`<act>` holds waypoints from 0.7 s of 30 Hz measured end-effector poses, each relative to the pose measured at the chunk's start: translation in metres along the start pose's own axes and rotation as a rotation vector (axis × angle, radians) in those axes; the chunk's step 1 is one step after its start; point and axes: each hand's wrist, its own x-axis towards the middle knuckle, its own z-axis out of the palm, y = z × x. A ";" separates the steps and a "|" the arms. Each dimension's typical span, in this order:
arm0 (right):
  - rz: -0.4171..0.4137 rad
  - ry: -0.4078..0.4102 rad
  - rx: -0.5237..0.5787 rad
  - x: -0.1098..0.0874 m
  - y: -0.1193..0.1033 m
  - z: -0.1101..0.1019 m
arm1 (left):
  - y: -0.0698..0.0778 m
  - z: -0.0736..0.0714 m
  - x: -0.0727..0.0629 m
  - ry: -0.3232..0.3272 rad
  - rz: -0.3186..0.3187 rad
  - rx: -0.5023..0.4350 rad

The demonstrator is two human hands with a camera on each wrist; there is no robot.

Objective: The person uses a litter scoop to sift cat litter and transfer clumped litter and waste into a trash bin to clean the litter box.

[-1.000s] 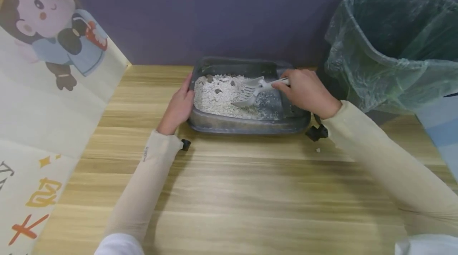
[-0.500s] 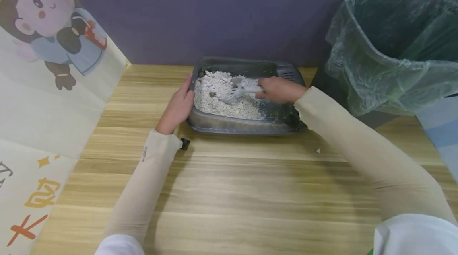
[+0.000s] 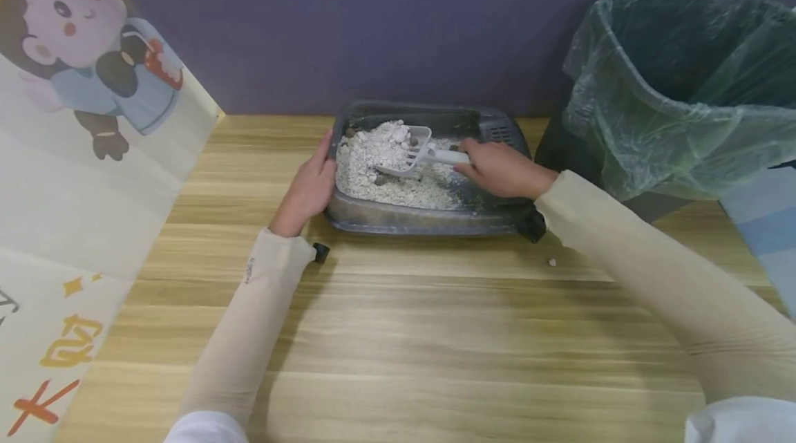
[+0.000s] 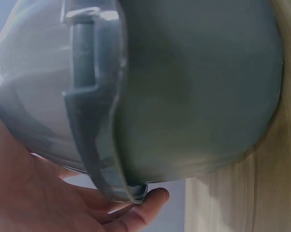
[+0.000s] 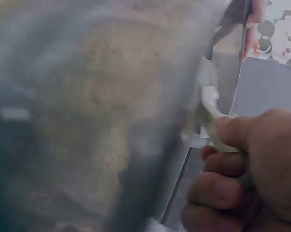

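Note:
A dark grey litter box (image 3: 423, 222) stands against the back wall, holding white litter (image 3: 361, 170) heaped toward its left half. My left hand (image 3: 307, 191) grips the box's left end; in the left wrist view its fingers (image 4: 143, 210) curl around the rim. My right hand (image 3: 500, 168) holds a light grey slotted litter scoop (image 3: 446, 155) by its handle. The scoop's head sits in the litter near the middle, with litter and a brownish clump on its slots. In the right wrist view the box wall (image 5: 102, 106), blurred, fills most of the picture.
A bin (image 3: 631, 108) with a translucent green liner stands right of the box. A small white crumb (image 3: 551, 262) lies on the wooden table (image 3: 423, 332). A dark wall (image 3: 373, 28) rises behind, and a cartoon-printed panel (image 3: 143, 187) borders the left side.
My right hand moved the scoop left into the litter, then slightly back right, its head now coming up with litter. The litter is heaped higher on the left. My left hand kept its place.

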 end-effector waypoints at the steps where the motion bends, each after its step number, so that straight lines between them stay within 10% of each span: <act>1: -0.003 0.031 0.002 -0.004 0.001 0.002 | 0.000 0.000 0.000 0.002 0.000 0.001; 21: 0.002 0.360 0.328 -0.029 0.005 0.047 | -0.004 0.002 0.001 0.029 0.019 -0.017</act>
